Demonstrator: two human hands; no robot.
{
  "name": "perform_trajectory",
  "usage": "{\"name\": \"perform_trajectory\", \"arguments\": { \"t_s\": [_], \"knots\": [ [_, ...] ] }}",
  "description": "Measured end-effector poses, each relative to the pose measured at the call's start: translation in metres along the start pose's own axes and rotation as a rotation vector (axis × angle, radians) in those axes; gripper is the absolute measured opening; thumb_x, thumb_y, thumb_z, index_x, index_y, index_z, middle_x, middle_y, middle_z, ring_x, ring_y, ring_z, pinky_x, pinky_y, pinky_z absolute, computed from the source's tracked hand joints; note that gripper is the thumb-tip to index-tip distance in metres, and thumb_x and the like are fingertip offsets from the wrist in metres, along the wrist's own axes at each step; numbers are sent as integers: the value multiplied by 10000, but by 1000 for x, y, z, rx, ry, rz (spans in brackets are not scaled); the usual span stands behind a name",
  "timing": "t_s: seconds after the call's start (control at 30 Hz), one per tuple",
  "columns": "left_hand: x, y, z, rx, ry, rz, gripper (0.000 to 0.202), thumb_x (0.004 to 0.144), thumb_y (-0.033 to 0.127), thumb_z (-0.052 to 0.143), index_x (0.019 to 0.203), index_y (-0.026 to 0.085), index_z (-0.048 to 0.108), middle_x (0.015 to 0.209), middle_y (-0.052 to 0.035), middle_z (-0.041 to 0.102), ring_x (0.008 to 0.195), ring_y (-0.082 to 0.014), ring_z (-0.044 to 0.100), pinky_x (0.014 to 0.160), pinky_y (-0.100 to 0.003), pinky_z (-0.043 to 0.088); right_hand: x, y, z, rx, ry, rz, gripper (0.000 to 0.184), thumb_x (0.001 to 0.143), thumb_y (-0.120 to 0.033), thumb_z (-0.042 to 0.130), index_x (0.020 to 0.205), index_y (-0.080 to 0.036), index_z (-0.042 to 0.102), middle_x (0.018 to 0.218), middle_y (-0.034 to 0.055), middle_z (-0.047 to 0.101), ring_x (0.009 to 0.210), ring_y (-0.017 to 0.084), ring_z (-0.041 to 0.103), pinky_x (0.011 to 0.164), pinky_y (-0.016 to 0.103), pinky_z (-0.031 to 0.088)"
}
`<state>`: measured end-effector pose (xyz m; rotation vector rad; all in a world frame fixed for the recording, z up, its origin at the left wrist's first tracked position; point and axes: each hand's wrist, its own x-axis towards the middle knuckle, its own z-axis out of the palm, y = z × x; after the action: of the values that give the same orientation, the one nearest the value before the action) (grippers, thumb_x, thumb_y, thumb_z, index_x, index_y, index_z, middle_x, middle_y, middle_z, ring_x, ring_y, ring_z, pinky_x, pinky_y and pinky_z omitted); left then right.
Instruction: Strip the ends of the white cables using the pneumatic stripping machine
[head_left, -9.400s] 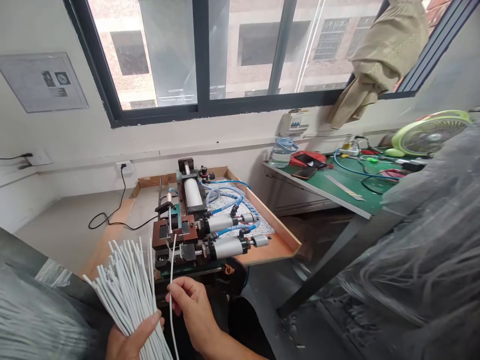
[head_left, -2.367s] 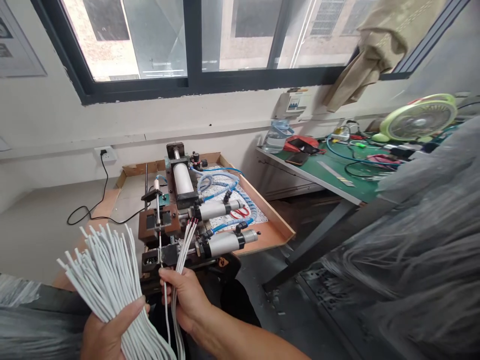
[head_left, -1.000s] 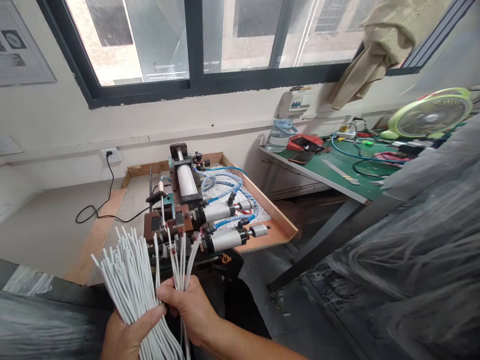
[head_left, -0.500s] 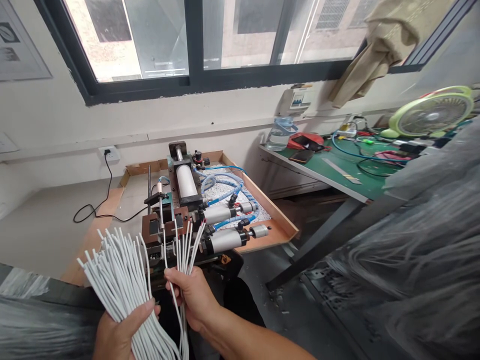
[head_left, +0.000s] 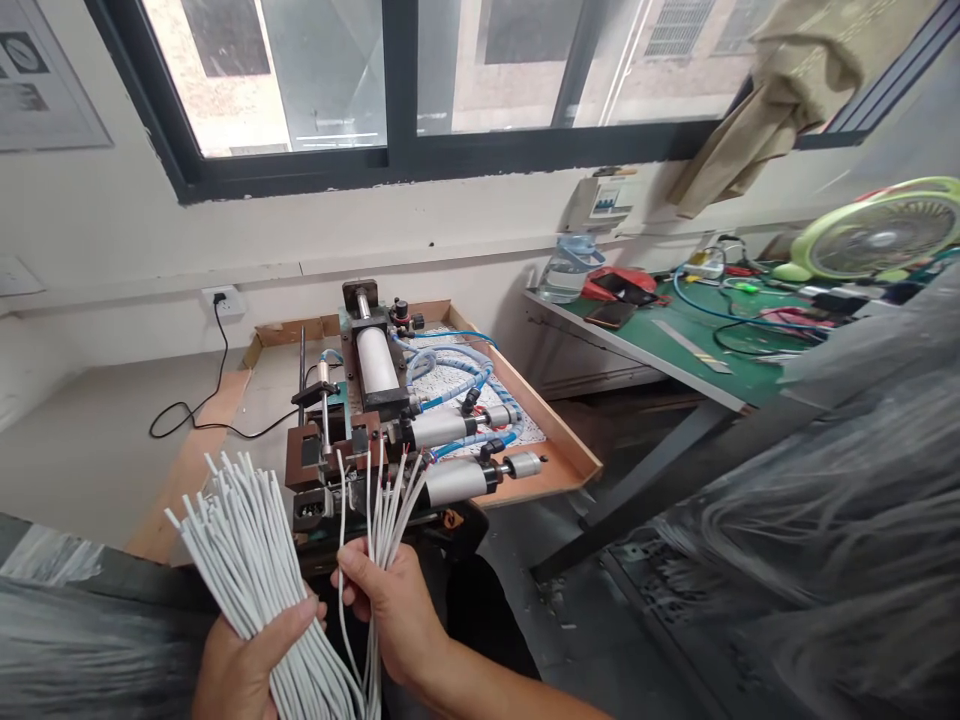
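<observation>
A thick bundle of white cables (head_left: 247, 540) is gripped in my left hand (head_left: 259, 655), its cut ends fanning up and to the left. My right hand (head_left: 401, 610) is closed around a smaller bunch of white cables (head_left: 388, 515); some of their tips show reddish inner wires. Between my right thumb and index finger, a single white cable (head_left: 343, 510) stands apart from that bunch. Just beyond both hands is a pneumatic machine (head_left: 334, 440) with brown blocks and silver cylinders. The lower lengths of the cables run out of view at the bottom.
The machine sits in a shallow wooden tray (head_left: 566, 455) with blue air hoses (head_left: 480, 370). To the right, a green-topped table (head_left: 637, 345) carries a water jug (head_left: 568, 268), a phone and a green fan (head_left: 881, 238). Plastic-wrapped cables (head_left: 847, 580) fill the right side.
The single cable's tip has come away from the machine's block and dropped lower. My right hand has shifted slightly right and down, with its bunch spread wider. The view has moved slightly.
</observation>
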<state>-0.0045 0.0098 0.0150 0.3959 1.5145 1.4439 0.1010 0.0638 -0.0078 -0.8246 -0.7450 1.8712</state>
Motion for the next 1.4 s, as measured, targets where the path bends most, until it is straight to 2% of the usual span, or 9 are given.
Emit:
{"name": "perform_trajectory", "arguments": {
  "t_s": [0.1,0.4,0.63,0.77,0.87,0.97,1.07,1.2,1.4],
  "knots": [
    [5,-4,-4,-18,-22,-21,234,489,176,697,707,128,629,641,-43,651,636,-224,595,633,-333,457,3,0,-1,-14,31,43,175,620,-270,592,585,-110,533,490,5,533,377,48,392,347,165,221],
    [6,-1,-3,-42,51,-9,296,431,166,722,702,132,607,589,-27,636,543,-203,575,553,-321,460,6,-8,7,93,41,154,159,574,-225,563,487,-124,476,385,-39,444,295,28,306,307,166,191],
    [7,-3,-4,-28,-15,31,256,469,158,707,695,152,589,559,8,621,509,-173,554,543,-304,450,9,-8,6,122,6,182,175,578,-217,567,466,-125,470,378,-43,436,308,29,293,326,176,178],
    [5,-3,-1,-4,-13,50,218,464,160,710,648,141,596,541,1,614,504,-176,557,532,-301,452,7,-8,8,154,-112,223,167,571,-246,609,527,-116,515,389,-55,417,337,39,333,357,180,214],
    [2,-1,2,-17,-101,59,274,484,157,700,748,135,629,666,-34,653,644,-219,590,642,-339,456,3,-6,9,86,-216,205,196,531,-253,666,549,-99,547,404,-38,450,359,52,386,381,187,243],
    [1,1,5,-22,-162,62,313,500,156,691,807,130,638,737,-50,661,755,-247,586,729,-364,432,0,-4,8,40,-135,107,195,531,-250,678,570,-93,571,431,-28,472,377,45,377,385,180,236],
    [2,0,3,-14,-86,39,247,480,179,703,710,114,643,671,-61,658,680,-240,596,690,-361,449,-2,-3,5,36,-42,41,203,574,-285,653,604,-97,584,467,-16,494,391,44,376,378,172,214],
    [4,-2,0,-38,-4,-28,241,459,170,715,682,112,643,656,-75,662,667,-244,604,660,-353,467,0,-4,2,22,43,62,195,595,-276,628,619,-86,593,473,-14,487,383,35,355,369,161,209],
    [4,-1,-1,-32,23,4,267,453,159,718,699,113,625,620,-48,647,597,-231,600,586,-350,485,0,-7,6,41,82,67,141,607,-232,591,600,-93,572,447,-29,456,364,33,331,351,157,200]
  ]
}}
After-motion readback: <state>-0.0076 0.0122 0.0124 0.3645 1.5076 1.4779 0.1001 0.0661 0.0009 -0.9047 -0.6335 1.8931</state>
